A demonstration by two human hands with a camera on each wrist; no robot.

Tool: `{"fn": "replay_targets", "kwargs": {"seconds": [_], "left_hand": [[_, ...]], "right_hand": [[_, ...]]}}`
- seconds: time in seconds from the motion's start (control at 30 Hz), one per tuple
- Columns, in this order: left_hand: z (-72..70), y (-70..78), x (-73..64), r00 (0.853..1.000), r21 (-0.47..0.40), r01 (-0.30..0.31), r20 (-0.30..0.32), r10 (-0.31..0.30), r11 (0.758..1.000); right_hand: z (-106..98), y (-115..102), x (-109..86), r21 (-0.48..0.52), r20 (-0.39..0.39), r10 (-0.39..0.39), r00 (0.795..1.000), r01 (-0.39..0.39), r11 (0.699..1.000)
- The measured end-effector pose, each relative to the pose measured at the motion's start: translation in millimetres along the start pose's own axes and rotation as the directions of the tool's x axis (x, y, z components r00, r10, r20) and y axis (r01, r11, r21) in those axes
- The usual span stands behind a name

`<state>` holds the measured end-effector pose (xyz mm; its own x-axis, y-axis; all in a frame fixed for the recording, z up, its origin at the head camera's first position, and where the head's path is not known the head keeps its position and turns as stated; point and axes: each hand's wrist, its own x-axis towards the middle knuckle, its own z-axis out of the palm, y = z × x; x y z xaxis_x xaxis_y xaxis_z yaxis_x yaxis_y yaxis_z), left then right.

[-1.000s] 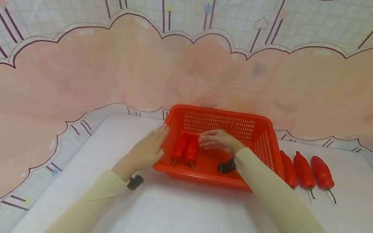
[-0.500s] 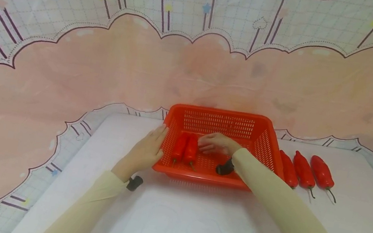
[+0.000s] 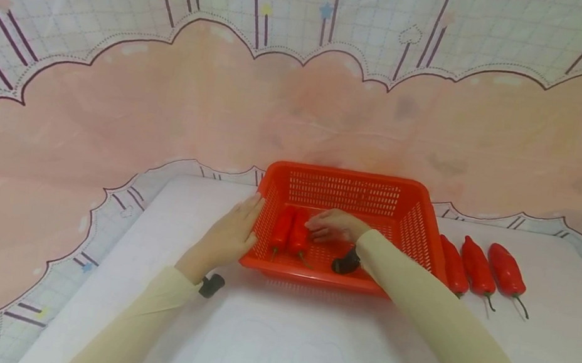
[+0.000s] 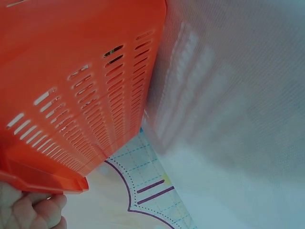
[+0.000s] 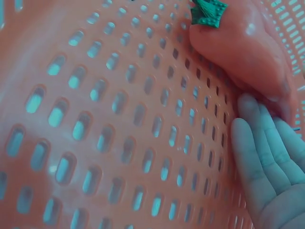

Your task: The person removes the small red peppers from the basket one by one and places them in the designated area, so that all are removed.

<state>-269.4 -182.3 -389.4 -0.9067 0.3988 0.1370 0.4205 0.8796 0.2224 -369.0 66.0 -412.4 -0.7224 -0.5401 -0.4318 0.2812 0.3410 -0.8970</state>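
My right hand (image 3: 338, 226) is inside the red plastic basket (image 3: 321, 280), its fingertips right at the nearer of two red peppers. In the right wrist view the fingers (image 5: 271, 148) lie extended along the perforated basket floor, against the underside of a red pepper (image 5: 238, 43) with a green stem cap. The two peppers lie side by side at the basket's left end: the left pepper (image 3: 281, 231) and the right pepper (image 3: 298, 233). Against the basket's left rim rests my left hand (image 3: 228, 232), fingers stretched out. The left wrist view shows its fingertips below the rim (image 4: 43, 183).
To the right of the basket three more red peppers lie in a row on the white table (image 3: 299, 348): one by the basket wall (image 3: 453, 267), a middle pepper (image 3: 479, 266) and an outer pepper (image 3: 506, 271). A patterned cloth (image 3: 224, 101) hangs behind.
My right hand has shifted slightly left and toward me, up to the nearer pepper, and its fingers have bent downward a little. The left hand and the basket stay in place.
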Motion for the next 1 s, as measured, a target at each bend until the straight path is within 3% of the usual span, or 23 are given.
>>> {"fn": "replay_targets", "kwargs": {"seconds": [0.6,1.0], "left_hand": [[-2.2,1.9,-0.4,1.0,0.015,0.005,0.012,-0.006,1.0],[-0.2,0.1,0.1,1.0,0.012,0.009,0.016,-0.009,1.0]], "right_hand": [[8.7,-1.6,2.6,-0.146,-0.071,0.04,0.997,-0.05,0.988],[5.4,0.2,2.4,-0.114,-0.054,0.037,0.998,-0.043,0.993]]}}
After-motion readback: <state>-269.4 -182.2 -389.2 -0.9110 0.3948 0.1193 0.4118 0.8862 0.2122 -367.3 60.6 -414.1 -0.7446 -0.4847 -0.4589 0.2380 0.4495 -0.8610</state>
